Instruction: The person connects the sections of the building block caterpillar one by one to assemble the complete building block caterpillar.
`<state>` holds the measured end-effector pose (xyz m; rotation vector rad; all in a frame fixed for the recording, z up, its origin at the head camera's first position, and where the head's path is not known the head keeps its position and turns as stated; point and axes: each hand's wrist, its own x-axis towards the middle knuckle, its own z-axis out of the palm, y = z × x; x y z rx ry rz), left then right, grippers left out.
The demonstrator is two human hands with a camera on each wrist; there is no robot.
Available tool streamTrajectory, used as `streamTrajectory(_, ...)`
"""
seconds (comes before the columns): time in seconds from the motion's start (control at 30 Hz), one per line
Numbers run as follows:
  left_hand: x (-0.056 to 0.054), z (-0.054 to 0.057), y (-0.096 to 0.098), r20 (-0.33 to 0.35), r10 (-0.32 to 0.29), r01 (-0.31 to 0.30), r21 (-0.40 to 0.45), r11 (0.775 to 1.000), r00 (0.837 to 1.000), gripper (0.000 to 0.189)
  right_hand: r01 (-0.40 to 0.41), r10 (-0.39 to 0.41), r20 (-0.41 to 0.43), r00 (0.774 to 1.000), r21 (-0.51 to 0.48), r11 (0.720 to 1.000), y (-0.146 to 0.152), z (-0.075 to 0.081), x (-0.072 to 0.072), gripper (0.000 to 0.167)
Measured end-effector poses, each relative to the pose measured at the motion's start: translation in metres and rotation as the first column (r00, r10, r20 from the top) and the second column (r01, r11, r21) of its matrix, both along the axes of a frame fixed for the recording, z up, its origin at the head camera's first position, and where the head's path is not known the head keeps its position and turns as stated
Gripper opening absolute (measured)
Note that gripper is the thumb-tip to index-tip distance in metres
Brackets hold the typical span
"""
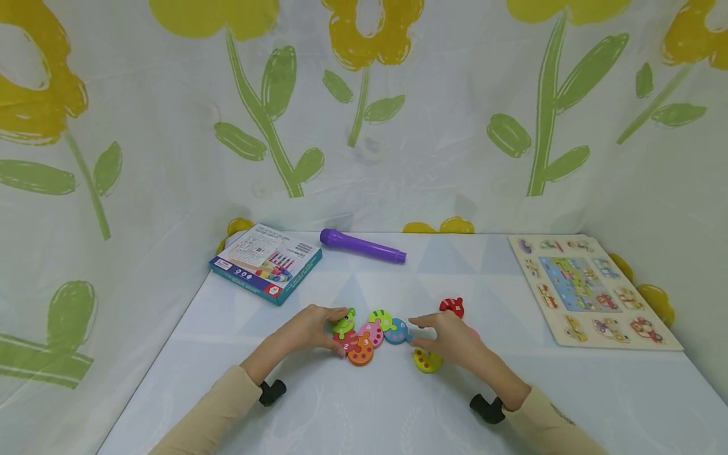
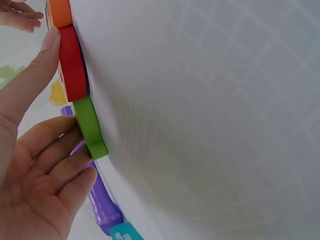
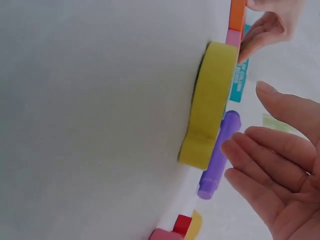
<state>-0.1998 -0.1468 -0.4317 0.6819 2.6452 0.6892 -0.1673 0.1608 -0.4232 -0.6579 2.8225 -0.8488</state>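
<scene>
Numbered toy caterpillar of flat, painted blocks on a pale, patterned tabletop. A white numeral 2 is legible on the red block [image 1: 347,340] and a 3 on the round orange block [image 1: 361,354]; other numerals are too small to read surely. In the right wrist view, "OF COL" can be made out on the teal edge of the flat cardboard box [image 1: 264,262], whose finer print is illegible.

The left hand [image 1: 311,328] holds the joined head end, thumb against the red block and gently bent fingers against the lime-green, smiling head block [image 1: 344,324]. The right hand [image 1: 455,338] has its thumb and extended fingers well parted, near the round blue block [image 1: 397,332] and above the curved yellow block [image 1: 428,362]; it grasps nothing, and contact with the blue block cannot be determined.

The right hand partly covers the yellow block and nearly all of a pink block [image 1: 475,332].
</scene>
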Motion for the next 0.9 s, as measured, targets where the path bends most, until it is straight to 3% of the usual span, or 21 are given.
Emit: streamTrajectory(0.9, -0.001, 0.000, 0.001, 0.028, 0.011, -0.011, 0.014, 1.000, 1.000, 0.084, 0.004, -0.003, -0.030, 1.000, 0.031, 1.000, 0.026, 0.000, 0.018, 0.043)
